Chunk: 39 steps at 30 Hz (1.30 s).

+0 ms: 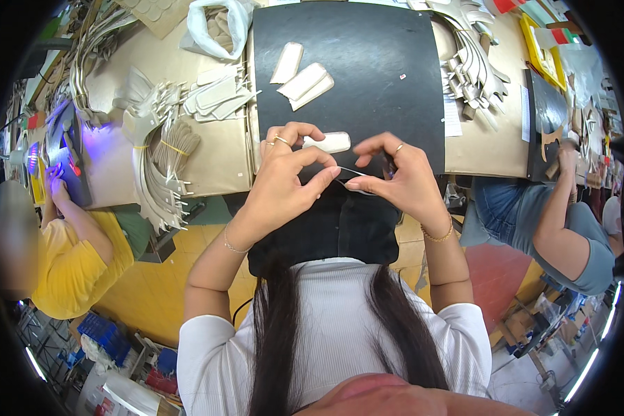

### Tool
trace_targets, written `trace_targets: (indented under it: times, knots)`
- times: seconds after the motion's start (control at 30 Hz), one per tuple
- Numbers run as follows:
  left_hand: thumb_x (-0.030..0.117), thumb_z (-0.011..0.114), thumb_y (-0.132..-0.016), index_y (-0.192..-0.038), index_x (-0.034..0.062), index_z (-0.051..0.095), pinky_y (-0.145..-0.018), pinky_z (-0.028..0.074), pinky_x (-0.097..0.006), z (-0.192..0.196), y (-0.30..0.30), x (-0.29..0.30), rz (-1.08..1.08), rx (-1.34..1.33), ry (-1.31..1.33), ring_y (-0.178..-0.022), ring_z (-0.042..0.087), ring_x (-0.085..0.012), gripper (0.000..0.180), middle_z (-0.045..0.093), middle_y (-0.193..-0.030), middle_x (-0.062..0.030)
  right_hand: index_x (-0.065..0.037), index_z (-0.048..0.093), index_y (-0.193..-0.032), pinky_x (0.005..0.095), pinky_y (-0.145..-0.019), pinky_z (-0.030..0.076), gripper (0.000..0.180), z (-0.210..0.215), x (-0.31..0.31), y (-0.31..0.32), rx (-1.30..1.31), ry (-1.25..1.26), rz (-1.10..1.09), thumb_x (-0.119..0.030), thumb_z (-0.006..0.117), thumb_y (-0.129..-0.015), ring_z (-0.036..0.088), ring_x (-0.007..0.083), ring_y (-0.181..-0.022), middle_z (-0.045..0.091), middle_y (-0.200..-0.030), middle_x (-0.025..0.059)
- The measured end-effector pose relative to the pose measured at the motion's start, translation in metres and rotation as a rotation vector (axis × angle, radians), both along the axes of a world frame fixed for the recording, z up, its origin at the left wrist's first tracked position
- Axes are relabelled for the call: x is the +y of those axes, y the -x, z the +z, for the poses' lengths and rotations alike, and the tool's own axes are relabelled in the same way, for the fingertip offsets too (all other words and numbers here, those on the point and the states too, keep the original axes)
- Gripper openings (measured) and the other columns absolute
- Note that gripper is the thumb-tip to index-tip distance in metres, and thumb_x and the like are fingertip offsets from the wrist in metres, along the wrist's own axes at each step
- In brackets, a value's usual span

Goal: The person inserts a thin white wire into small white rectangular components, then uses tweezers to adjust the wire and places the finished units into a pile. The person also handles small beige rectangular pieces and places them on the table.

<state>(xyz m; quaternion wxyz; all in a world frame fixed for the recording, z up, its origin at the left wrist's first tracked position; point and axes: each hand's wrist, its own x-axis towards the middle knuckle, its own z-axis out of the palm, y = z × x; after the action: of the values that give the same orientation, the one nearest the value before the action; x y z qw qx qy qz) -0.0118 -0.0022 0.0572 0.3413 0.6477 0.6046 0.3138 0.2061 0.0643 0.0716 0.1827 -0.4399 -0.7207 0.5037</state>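
In front of my chest, my left hand [291, 168] pinches a thin pale strip [352, 171] between thumb and forefinger. The strip's other end runs in between the thumb and curled fingers of my right hand [410, 179], whose forefinger is lifted and slightly blurred. I see the strip almost edge-on, so its full shape is hidden. Just beyond my fingers, a cream oblong piece with rounded corners [336, 143] lies on a black mat [371, 76]. Farther off on the mat are a similar piece [286, 62] and two overlapping ones [304, 83].
Left of the mat are stacked cream pieces [218, 93], bundled curved strips [149, 163] and a white plastic bag [237, 31] of pieces. More curved strips [468, 66] hang together on the right, near a yellow tray [539, 52]. Co-workers sit left [83, 256] and right [555, 229].
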Motion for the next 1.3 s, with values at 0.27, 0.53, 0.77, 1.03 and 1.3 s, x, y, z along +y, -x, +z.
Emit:
trace_targets:
  times: [0.27, 0.53, 0.77, 1.03, 1.3]
  knots:
    - [0.018, 0.08, -0.083, -0.1, 0.007, 0.073, -0.096, 0.04, -0.039, -0.022, 0.005, -0.012, 0.097, 0.062, -0.049, -0.109, 0.056, -0.026, 0.021, 0.062, -0.117, -0.0077, 0.0, 0.073, -0.096, 0.0253, -0.06, 0.047, 0.013, -0.011, 0.008, 0.003, -0.099, -0.071, 0.074, -0.012, 0.075, -0.09, 0.061, 0.0102, -0.062, 0.072, -0.076, 0.0064]
    - [0.025, 0.08, -0.082, -0.123, 0.004, 0.068, -0.094, 0.038, -0.043, -0.048, -0.019, -0.041, 0.001, 0.571, -0.302, -0.113, 0.054, -0.026, 0.048, 0.062, -0.129, -0.0068, 0.002, 0.074, -0.092, 0.0296, -0.064, 0.05, 0.024, -0.035, 0.046, 0.031, -0.203, 0.065, 0.121, -0.022, 0.071, -0.093, 0.068, 0.0155, -0.065, 0.071, -0.072, 0.0098]
    - [0.028, 0.08, -0.082, -0.123, 0.005, 0.068, -0.094, 0.036, -0.045, -0.051, -0.017, -0.042, -0.022, 0.624, -0.301, -0.114, 0.053, -0.0259, 0.049, 0.06, -0.133, -0.0065, 0.002, 0.075, -0.09, 0.0342, -0.06, 0.049, 0.028, -0.041, 0.052, 0.048, -0.327, -0.021, 0.245, -0.026, 0.071, -0.092, 0.064, 0.0196, -0.056, 0.066, -0.061, 0.0097]
    - [0.03, 0.081, -0.081, -0.123, 0.0073, 0.068, -0.095, 0.036, -0.046, -0.049, -0.017, -0.041, -0.022, 0.634, -0.275, -0.118, 0.051, -0.0273, 0.049, 0.057, -0.139, -0.0078, 0.003, 0.072, -0.083, 0.036, -0.059, 0.049, 0.029, -0.039, 0.055, 0.051, -0.334, -0.039, 0.251, -0.025, 0.072, -0.091, 0.065, 0.0231, -0.055, 0.066, -0.059, 0.0108]
    - [0.027, 0.081, -0.079, -0.12, 0.0052, 0.069, -0.1, 0.04, -0.047, -0.043, -0.016, -0.036, -0.045, 0.601, -0.23, -0.12, 0.053, -0.0311, 0.048, 0.055, -0.145, -0.0137, 0.005, 0.073, -0.086, 0.0449, -0.069, 0.052, 0.034, -0.037, 0.056, 0.048, -0.336, -0.036, 0.228, -0.028, 0.075, -0.087, 0.068, 0.0421, -0.073, 0.067, -0.074, 0.0248]
